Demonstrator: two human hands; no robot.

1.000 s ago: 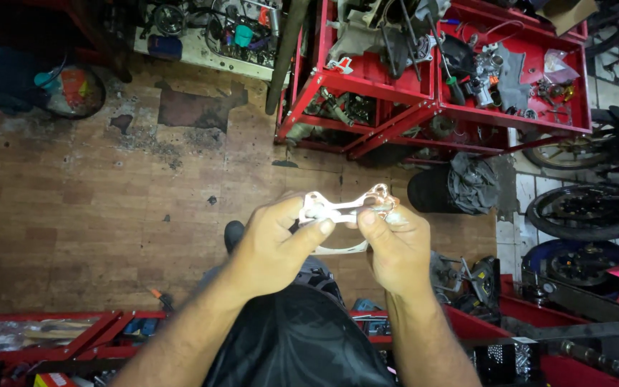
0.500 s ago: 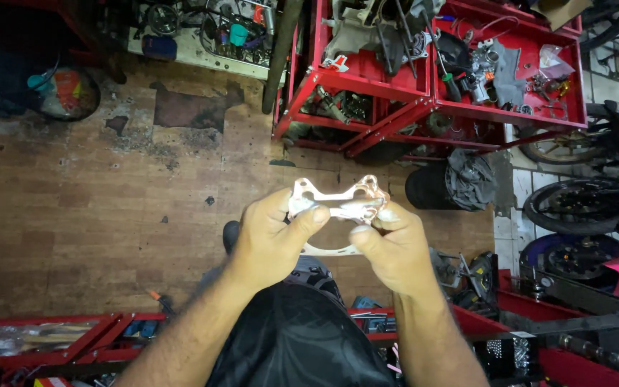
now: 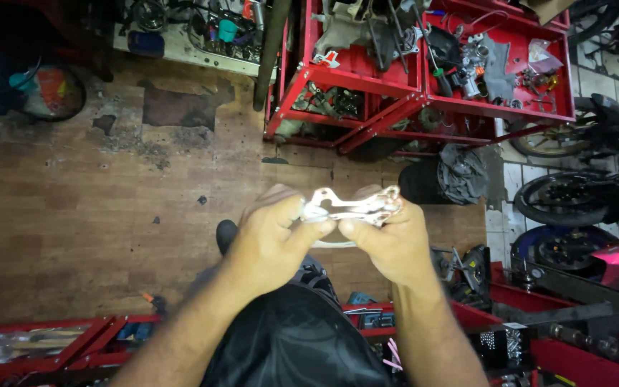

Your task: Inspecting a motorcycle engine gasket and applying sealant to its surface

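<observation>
Your left hand (image 3: 270, 240) and right hand (image 3: 388, 240) meet in front of your chest, each pinching one end of a thin, flat metal bracket (image 3: 349, 206). It is pale and silvery, with cut-out holes and lobed edges. Its long axis runs left to right, held roughly level, with the right end lifted a little. Below lies the worn wooden floor (image 3: 73, 215), brown and stained with dark patches. Farther off stands a red steel rack (image 3: 424, 93) crowded with greasy parts, and motorcycle wheels (image 3: 567, 201) sit to the right.
</observation>
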